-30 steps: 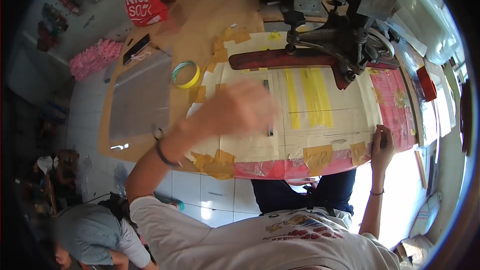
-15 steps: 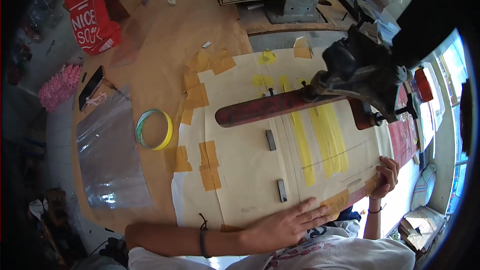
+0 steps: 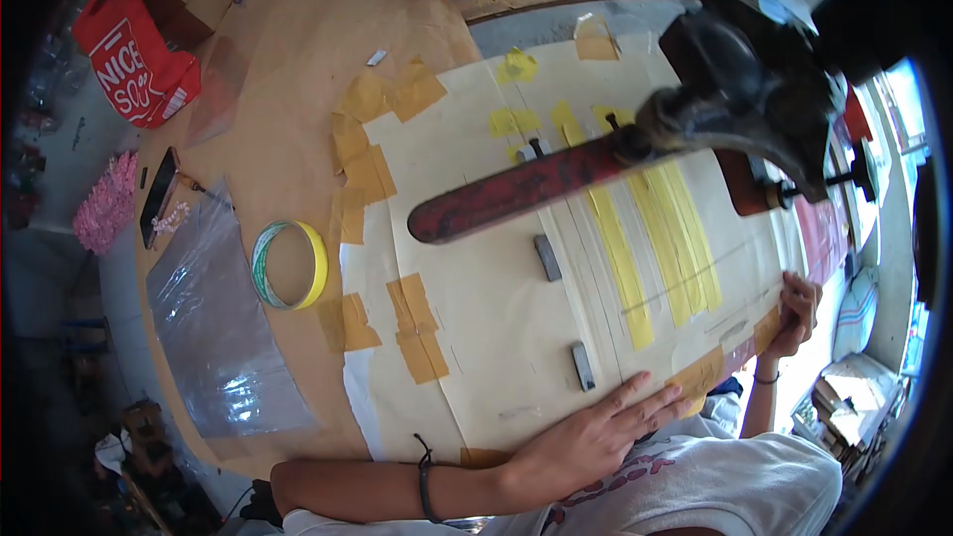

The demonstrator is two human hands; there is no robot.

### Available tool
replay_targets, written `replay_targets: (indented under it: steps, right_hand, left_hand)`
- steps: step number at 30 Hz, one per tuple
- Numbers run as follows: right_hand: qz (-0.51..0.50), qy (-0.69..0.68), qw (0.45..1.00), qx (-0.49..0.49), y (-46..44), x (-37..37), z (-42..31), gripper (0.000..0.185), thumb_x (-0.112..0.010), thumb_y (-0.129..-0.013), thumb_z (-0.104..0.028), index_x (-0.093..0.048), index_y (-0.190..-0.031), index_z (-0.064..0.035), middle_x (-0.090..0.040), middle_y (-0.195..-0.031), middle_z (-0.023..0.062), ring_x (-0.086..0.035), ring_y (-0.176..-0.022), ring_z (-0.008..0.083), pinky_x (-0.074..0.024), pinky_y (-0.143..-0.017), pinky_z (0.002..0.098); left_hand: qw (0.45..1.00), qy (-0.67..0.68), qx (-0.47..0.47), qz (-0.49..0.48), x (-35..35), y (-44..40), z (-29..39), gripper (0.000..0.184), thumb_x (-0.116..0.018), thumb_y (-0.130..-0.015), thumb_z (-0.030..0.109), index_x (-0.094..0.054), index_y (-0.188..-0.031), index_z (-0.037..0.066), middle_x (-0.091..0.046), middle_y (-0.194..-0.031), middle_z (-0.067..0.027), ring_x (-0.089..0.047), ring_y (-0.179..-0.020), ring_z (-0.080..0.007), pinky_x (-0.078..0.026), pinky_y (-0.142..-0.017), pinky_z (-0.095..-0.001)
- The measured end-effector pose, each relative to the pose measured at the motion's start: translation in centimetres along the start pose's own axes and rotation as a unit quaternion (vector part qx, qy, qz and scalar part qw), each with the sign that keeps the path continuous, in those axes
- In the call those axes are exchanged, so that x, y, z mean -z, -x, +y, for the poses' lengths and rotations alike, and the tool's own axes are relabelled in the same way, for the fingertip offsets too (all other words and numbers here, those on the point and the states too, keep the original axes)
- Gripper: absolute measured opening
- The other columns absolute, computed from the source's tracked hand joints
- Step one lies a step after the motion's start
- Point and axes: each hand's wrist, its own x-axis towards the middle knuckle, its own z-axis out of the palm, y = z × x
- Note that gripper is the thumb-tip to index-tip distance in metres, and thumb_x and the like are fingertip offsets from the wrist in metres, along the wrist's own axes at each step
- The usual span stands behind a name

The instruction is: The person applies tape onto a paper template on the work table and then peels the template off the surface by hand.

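A large cream-coloured sheet [image 3: 496, 337], patched with brown and yellow tape, lies in front of me. My left hand [image 3: 586, 437] rests flat on its near edge, fingers stretched towards the right and slightly apart. At the near right corner, the fingers of my right hand [image 3: 797, 316] curl over the sheet's edge; the thumb's grip underneath is partly hidden. Two small dark grey bars, one farther off [image 3: 547, 258] and one closer to my left hand [image 3: 582, 365], lie on the sheet. Above it extends a red machine arm [image 3: 516, 194], hiding part of the surface.
A dark metal machine head [image 3: 735, 89] overhangs the right side. On the brown tabletop [image 3: 298, 99] are a yellow tape roll [image 3: 320, 268], a clear plastic sheet [image 3: 228, 328], a phone [image 3: 159, 201] and a red bag [image 3: 134, 60]. Pink material [image 3: 106, 203] is beyond the left edge.
The camera view has tilted and shifted, so the table items appear moved. Both hands keep about the same places on the sheet.
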Motion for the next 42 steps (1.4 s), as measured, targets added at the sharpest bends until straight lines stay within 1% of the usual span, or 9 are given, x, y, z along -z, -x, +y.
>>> replay_targets:
  steps: [1,2,6,9,13,16,19,36,42]
  right_hand:
    - [0.005,0.003,1.0,0.005,-0.1,-0.1,0.1,0.066,-0.031,-0.098,-0.053,-0.059,-0.081,0.0039,-0.067,-0.102,0.0253,-0.057,-0.098,0.0341,-0.0462,-0.091,0.0473]
    - [0.008,0.006,1.0,0.013,-0.1,-0.1,0.2,0.065,-0.031,-0.098,-0.051,-0.059,-0.081,0.0043,-0.068,-0.101,0.0254,-0.058,-0.097,0.0341,-0.0466,-0.091,0.0475]
    - [0.035,-0.008,0.998,0.042,-0.5,-0.9,0.1,0.063,-0.03,-0.1,-0.046,-0.06,-0.079,0.0054,-0.068,-0.096,0.0245,-0.058,-0.094,0.0325,-0.0465,-0.093,0.0467]
    - [0.054,-0.005,0.998,0.029,-0.6,-1.4,-0.4,0.062,-0.029,-0.1,-0.044,-0.059,-0.078,0.0055,-0.068,-0.095,0.023,-0.058,-0.095,0.0311,-0.0455,-0.095,0.0456]
    - [0.086,0.021,0.996,0.004,-0.4,-2.3,-1.3,0.061,-0.028,-0.101,-0.042,-0.059,-0.077,0.005,-0.068,-0.095,0.0213,-0.058,-0.097,0.0297,-0.0446,-0.096,0.0447]
    - [0.103,-0.008,0.994,-0.027,-0.3,-2.9,-1.9,0.06,-0.028,-0.101,-0.04,-0.059,-0.077,0.0049,-0.067,-0.095,0.0208,-0.058,-0.097,0.0295,-0.0449,-0.097,0.0448]
    - [0.116,0.004,0.993,0.027,-0.9,-3.2,-2.3,0.056,-0.025,-0.105,-0.03,-0.061,-0.078,0.0026,-0.069,-0.093,0.0197,-0.061,-0.09,0.0299,-0.0439,-0.089,0.0416]
    - [0.12,0.016,0.992,0.046,-0.9,-3.3,-2.4,0.055,-0.027,-0.105,-0.031,-0.064,-0.078,0.0004,-0.069,-0.089,0.0165,-0.058,-0.089,0.0278,-0.0408,-0.09,0.0413]
    - [0.125,0.007,0.991,0.045,-1.0,-3.4,-2.4,0.05,-0.031,-0.103,-0.027,-0.062,-0.077,0.0011,-0.069,-0.089,0.0171,-0.06,-0.087,0.0276,-0.0426,-0.086,0.0402]
  left_hand:
    - [1.0,-0.004,-0.007,-0.007,-0.3,0.0,0.1,0.045,-0.054,-0.09,0.023,-0.063,-0.132,0.011,-0.026,-0.162,-0.0016,-0.019,-0.151,-0.0199,-0.013,-0.125,-0.0491]
    - [0.999,0.008,0.01,0.041,-1.0,0.0,0.4,0.042,-0.054,-0.089,0.026,-0.067,-0.126,0.011,-0.023,-0.164,-0.002,-0.017,-0.152,-0.02,-0.014,-0.124,-0.0498]
    - [0.999,-0.039,0.002,-0.028,-0.1,0.0,0.7,0.044,-0.057,-0.087,0.02,-0.066,-0.129,0.012,-0.02,-0.165,-0.0016,-0.017,-0.152,-0.0236,-0.023,-0.121,-0.0495]
    - [0.997,-0.072,0.004,-0.017,-0.4,0.3,1.3,0.045,-0.058,-0.087,0.016,-0.065,-0.131,0.012,-0.02,-0.164,-0.0019,-0.016,-0.152,-0.0258,-0.026,-0.12,-0.0502]
    - [0.991,-0.133,0.007,-0.025,-0.3,0.4,1.5,0.044,-0.056,-0.089,0.018,-0.064,-0.132,0.015,-0.021,-0.164,-0.0022,-0.016,-0.152,-0.0264,-0.025,-0.12,-0.0533]
    - [0.991,-0.135,0.02,-0.005,-0.8,0.6,1.8,0.037,-0.058,-0.088,0.021,-0.07,-0.123,0.016,-0.021,-0.164,-0.0017,-0.017,-0.151,-0.0258,-0.024,-0.12,-0.0542]
    - [0.989,-0.148,0.019,0.002,-0.9,0.6,1.8,0.033,-0.06,-0.086,0.022,-0.073,-0.116,0.017,-0.022,-0.164,-0.0015,-0.018,-0.151,-0.0252,-0.023,-0.12,-0.0551]
    - [0.995,-0.096,0.013,0.03,-0.9,0.7,1.4,0.027,-0.061,-0.087,0.023,-0.075,-0.107,0.012,-0.026,-0.163,-0.0025,-0.022,-0.151,-0.0231,-0.026,-0.118,-0.0539]
    - [0.989,-0.142,0.012,0.046,-1.2,0.6,1.3,0.026,-0.06,-0.088,0.025,-0.075,-0.107,0.016,-0.027,-0.162,-0.0017,-0.023,-0.15,-0.0225,-0.025,-0.119,-0.0539]
